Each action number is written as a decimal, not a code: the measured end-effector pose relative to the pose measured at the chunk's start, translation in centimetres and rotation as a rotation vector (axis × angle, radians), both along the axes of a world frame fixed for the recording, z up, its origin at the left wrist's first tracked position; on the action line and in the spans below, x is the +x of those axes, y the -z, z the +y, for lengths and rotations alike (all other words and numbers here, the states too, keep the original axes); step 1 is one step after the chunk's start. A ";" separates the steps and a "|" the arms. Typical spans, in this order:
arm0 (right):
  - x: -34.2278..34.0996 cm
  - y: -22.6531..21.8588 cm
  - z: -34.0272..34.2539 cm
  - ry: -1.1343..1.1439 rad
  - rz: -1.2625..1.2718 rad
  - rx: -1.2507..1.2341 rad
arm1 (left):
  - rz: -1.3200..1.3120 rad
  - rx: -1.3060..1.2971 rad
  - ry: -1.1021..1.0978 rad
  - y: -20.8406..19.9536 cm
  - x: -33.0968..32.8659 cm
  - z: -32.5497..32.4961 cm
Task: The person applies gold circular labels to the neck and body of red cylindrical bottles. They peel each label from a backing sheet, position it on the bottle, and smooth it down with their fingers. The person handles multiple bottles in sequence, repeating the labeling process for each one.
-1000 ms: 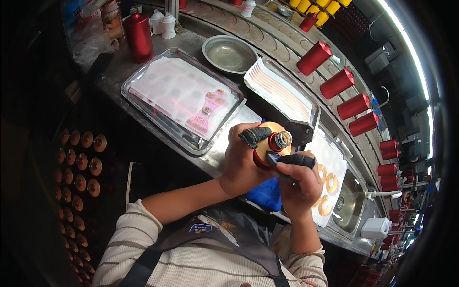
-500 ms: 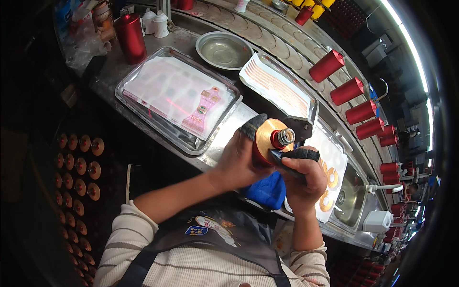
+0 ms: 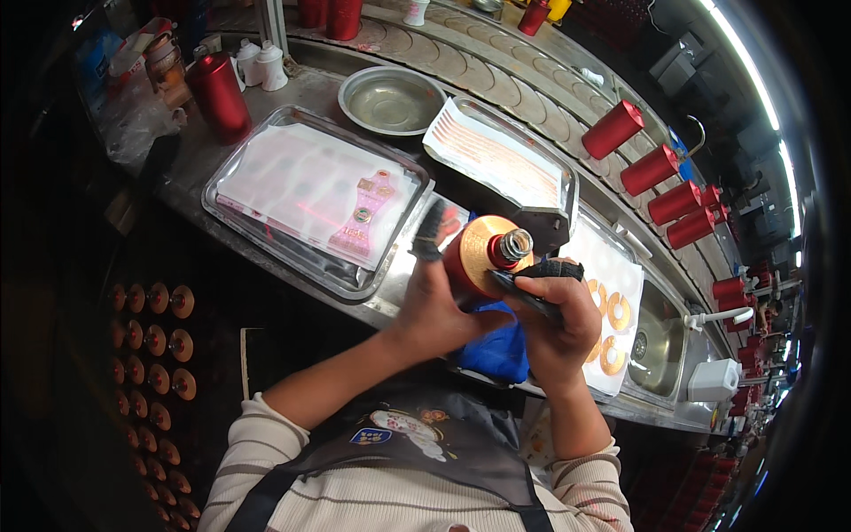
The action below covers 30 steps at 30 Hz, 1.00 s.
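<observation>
At twelve o'clock I have a round metal bowl [image 3: 392, 102], and toward eleven I see two small white bottles [image 3: 272, 69] standing side by side. A crumpled clear bag [image 3: 133, 129] lies at my ten. A lit tube lamp [image 3: 746, 62] runs past two. Between three and four I find a metal sink [image 3: 663, 356], its white tap [image 3: 722, 316] and a white jug [image 3: 714, 381].
</observation>
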State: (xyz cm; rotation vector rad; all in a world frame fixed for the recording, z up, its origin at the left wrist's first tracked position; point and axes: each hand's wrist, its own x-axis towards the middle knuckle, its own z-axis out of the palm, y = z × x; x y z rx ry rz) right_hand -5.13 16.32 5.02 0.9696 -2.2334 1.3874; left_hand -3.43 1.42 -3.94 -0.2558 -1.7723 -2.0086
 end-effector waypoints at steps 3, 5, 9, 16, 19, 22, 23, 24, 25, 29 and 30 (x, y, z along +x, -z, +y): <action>0.3 0.0 -0.5 0.011 0.020 0.007 | -0.179 -0.144 0.203 0.0 -0.9 -2.1; 0.3 -0.2 -0.8 0.042 0.001 0.006 | -0.138 -0.247 -0.018 1.5 -0.4 0.4; 0.3 0.0 0.2 0.022 -0.013 0.044 | 0.020 -0.023 -0.094 1.4 -0.6 1.1; 0.5 -0.4 -0.3 0.024 -0.006 0.040 | 0.032 -0.144 0.092 0.6 -1.8 -1.7; 0.5 -0.3 -0.5 0.027 -0.056 -0.020 | 0.074 -0.150 0.021 1.1 -1.6 -0.9; 0.5 -0.1 -0.4 0.024 -0.067 -0.042 | 0.247 -0.263 -0.120 2.2 -1.8 -0.9; 0.5 -0.1 -0.4 0.025 -0.084 -0.043 | 0.328 -0.321 -0.181 2.6 -1.9 -1.0; 0.6 -0.2 -0.4 0.029 -0.101 -0.046 | 0.300 -0.351 -0.139 2.7 -1.7 -1.2; 0.6 -0.2 -0.4 0.034 -0.118 -0.047 | 0.271 -0.379 -0.096 2.7 -1.3 -1.5; 0.6 -0.1 0.1 0.044 -0.058 -0.016 | 0.335 -0.539 -0.093 1.0 -1.0 -3.9; 0.7 -0.3 -0.3 0.037 -0.060 -0.007 | 0.322 -0.365 -0.089 1.1 -1.9 -4.1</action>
